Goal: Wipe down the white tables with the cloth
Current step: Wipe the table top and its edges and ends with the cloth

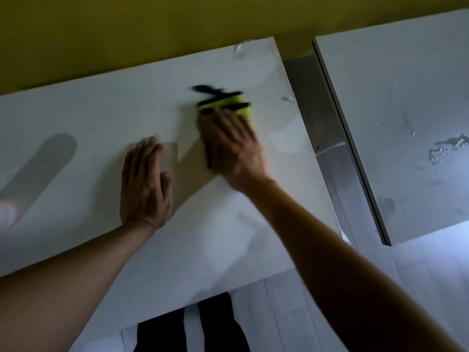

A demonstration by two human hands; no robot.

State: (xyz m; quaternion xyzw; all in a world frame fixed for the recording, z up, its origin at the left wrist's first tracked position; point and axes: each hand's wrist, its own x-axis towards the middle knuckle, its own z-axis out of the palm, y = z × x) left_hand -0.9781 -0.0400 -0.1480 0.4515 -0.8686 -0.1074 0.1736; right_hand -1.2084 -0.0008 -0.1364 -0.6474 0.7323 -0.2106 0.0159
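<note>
Yellow-green cloth (225,105): black-edged, lying on the near white table (88,123), towards its right end and far side, partly under the right hand's fingers; blurred.
Right hand (232,146): lies flat on the cloth with fingers stretched forward, pressing it to the tabletop; whether the fingertips curl into the fabric cannot be told through the blur.
Left hand (146,179): palm down, fingers straight and together, resting bare on the table, holding nothing.
Key relation: the cloth sits ahead of the right hand and to the right of the left hand, so the right arm alone drives the stroke.
Cloth's long axis: roughly across the table, left to right.
Second white table (393,97): well to the right across a gap, with droplets (449,146) and smears; probably unwiped.
</note>
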